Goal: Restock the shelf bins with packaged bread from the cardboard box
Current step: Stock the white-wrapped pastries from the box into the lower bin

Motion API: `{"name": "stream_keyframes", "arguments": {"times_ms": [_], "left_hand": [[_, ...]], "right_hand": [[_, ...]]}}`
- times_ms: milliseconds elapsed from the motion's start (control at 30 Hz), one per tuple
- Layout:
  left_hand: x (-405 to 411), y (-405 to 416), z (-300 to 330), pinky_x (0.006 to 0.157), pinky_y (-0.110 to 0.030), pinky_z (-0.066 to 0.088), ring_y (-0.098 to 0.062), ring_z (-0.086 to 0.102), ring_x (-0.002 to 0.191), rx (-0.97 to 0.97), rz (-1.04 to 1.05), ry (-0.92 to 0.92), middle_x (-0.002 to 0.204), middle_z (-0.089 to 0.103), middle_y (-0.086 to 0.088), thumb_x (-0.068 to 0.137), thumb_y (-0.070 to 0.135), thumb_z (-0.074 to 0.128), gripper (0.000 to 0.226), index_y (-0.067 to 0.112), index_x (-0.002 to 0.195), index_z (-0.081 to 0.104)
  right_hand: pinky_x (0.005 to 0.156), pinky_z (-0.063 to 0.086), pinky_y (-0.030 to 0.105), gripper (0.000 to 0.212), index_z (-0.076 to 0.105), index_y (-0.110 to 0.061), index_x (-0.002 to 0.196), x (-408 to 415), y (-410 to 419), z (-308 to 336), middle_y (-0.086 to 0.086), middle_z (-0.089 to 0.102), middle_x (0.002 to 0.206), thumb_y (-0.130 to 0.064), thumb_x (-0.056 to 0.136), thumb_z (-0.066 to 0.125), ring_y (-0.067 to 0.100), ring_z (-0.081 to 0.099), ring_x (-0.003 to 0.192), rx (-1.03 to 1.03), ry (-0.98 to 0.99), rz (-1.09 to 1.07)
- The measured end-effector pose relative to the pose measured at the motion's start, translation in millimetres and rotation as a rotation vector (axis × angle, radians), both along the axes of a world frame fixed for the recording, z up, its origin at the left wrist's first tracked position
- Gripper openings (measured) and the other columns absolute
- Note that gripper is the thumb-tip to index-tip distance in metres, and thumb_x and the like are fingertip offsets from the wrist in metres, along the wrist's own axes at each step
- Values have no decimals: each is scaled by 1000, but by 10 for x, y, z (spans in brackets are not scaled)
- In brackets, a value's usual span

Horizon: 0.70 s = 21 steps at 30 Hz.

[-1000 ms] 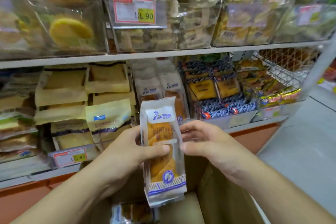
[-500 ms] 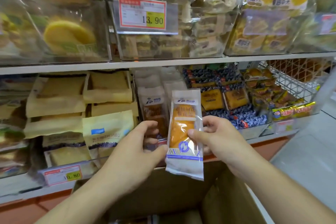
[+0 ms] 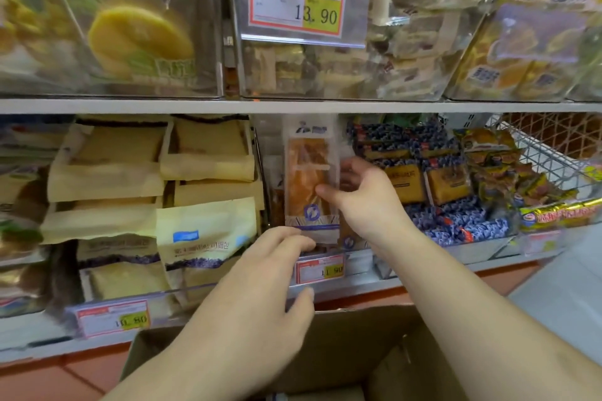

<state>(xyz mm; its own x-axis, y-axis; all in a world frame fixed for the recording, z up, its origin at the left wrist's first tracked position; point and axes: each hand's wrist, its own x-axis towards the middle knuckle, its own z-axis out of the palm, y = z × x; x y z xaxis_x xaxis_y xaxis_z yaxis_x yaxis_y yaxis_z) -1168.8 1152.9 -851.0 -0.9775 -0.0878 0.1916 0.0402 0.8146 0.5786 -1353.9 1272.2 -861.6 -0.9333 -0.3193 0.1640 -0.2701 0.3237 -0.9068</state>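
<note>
A long clear bread packet (image 3: 308,179) with orange-brown bread and a blue-and-white label stands upright in the middle bin of the lower shelf. My right hand (image 3: 365,197) grips its right edge, thumb on the front and fingers behind. My left hand (image 3: 260,283) hovers below the packet with fingers loosely spread near the bin's front lip (image 3: 358,265), holding nothing. The brown cardboard box (image 3: 351,345) sits open under both forearms, its inside mostly hidden.
Cream-coloured bread bags (image 3: 205,231) fill the bin to the left. Blue-patterned packets (image 3: 407,153) and a wire basket (image 3: 537,153) lie to the right. Clear bins of cakes (image 3: 140,36) and a 13.90 price tag (image 3: 296,0) line the upper shelf. Grey floor (image 3: 566,296) shows at the right.
My right hand has carried the packet up from over the box into the middle shelf bin. My left hand has let go of it and stays lower.
</note>
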Motion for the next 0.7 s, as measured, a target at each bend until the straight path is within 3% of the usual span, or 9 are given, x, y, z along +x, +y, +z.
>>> {"name": "stream_keyframes", "arguments": {"times_ms": [133, 200, 467, 600, 700], "left_hand": [[-2, -5, -3, 109, -9, 35, 14, 36, 127, 19, 8, -15, 138, 28, 39, 99, 40, 60, 50, 50, 143, 39], [-4, -6, -5, 108, -10, 37, 13, 38, 125, 17, 5, -25, 135, 30, 38, 99, 40, 60, 48, 50, 141, 40], [-4, 61, 8, 109, -12, 40, 10, 42, 123, -16, -6, -64, 134, 37, 33, 100, 41, 60, 42, 50, 137, 42], [-9, 72, 0, 105, -10, 40, 10, 44, 120, -19, -8, -67, 131, 40, 33, 99, 41, 62, 39, 51, 133, 45], [-5, 67, -14, 103, -9, 41, 11, 45, 118, -21, -12, -70, 130, 40, 32, 99, 41, 61, 36, 51, 131, 46]], "right_hand": [[69, 48, 9, 27, 70, -31, 101, 74, 5, -144, -17, 72, 86, -25, 83, 88, -8, 66, 81, 241, 164, -6], [61, 43, 7, 24, 67, -35, 97, 132, 49, -188, -20, 67, 82, -30, 84, 87, -8, 62, 75, 317, 186, -22], [62, 45, 16, 18, 70, -29, 97, 257, 79, -234, -14, 67, 81, -41, 91, 80, 1, 63, 74, 466, 171, -25], [69, 61, 35, 20, 68, -30, 91, 262, 106, -282, -10, 70, 80, -49, 94, 73, 10, 68, 75, 545, 186, -49], [73, 62, 38, 18, 68, -30, 89, 277, 114, -305, -9, 70, 81, -46, 98, 71, 12, 68, 77, 566, 180, -56]]}}
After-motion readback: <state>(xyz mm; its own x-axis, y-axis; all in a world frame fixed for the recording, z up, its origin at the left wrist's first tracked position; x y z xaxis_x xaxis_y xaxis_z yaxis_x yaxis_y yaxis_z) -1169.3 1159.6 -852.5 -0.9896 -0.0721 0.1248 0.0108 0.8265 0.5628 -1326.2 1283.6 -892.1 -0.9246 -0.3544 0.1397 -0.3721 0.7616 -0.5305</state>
